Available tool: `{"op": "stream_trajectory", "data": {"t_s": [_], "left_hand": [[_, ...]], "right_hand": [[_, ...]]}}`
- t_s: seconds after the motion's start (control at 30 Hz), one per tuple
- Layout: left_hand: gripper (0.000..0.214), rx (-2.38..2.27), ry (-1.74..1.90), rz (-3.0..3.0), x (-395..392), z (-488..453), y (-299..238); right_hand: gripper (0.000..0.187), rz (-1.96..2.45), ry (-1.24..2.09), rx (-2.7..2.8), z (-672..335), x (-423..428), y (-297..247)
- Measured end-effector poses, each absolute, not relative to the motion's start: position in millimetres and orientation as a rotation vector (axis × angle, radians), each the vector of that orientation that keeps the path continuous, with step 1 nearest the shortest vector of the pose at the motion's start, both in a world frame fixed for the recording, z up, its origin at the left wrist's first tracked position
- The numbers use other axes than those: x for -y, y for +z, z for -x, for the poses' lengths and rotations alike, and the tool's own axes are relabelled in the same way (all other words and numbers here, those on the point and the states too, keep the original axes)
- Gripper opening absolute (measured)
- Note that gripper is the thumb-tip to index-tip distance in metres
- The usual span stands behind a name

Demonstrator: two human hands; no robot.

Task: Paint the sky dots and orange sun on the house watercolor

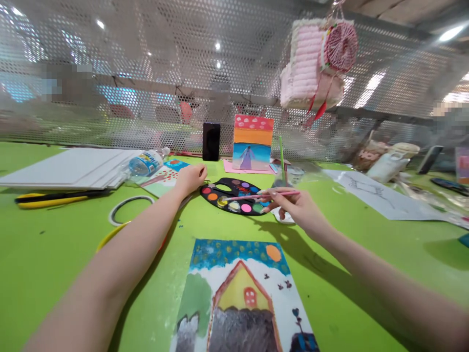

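Observation:
A slim pink paintbrush [282, 194] is pinched in my right hand [298, 208]. Its tip touches the yellow paint in the black oval palette [239, 201], which holds several round colours and has a thumb hole. My left hand [192, 178] is closed beside the palette's left end, its fingers curled under; what they hold, if anything, is hidden. Nearest me lies a painting [242, 288] of a yellow house with a red-edged roof outline, a blue dotted sky and an orange sun. Behind my right hand stands a clear cup [289, 175] with a green stick [282, 154] in it.
White sheets [62, 168], yellow-black scissors [54, 199], a tape roll [126, 208] and a lying water bottle [144, 162] are at left. A phone [211, 142] and small sunset painting [252, 142] stand behind. A sketch [388, 193] lies right; a pink woven bag [309, 63] hangs above.

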State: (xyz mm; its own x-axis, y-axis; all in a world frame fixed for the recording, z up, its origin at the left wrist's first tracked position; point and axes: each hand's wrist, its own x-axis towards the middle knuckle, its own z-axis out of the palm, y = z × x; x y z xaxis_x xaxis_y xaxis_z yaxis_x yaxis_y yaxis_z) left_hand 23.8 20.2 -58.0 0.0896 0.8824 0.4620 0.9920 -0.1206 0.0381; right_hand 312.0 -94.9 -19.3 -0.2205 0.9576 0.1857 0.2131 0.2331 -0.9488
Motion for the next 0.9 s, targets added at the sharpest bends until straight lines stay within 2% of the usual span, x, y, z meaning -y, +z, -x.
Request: {"op": "stream_trajectory", "data": {"t_s": [0.6,0.9], "left_hand": [[0.039,1.843,-0.588,2.106,-23,-22,-60],[0.038,1.849,-0.608,2.115,-24,-20,-61]], "right_hand": [[0.04,1.164,1.085,1.604,-304,89,-8],[0.044,1.121,0.972,1.672,-303,90,6]]}}
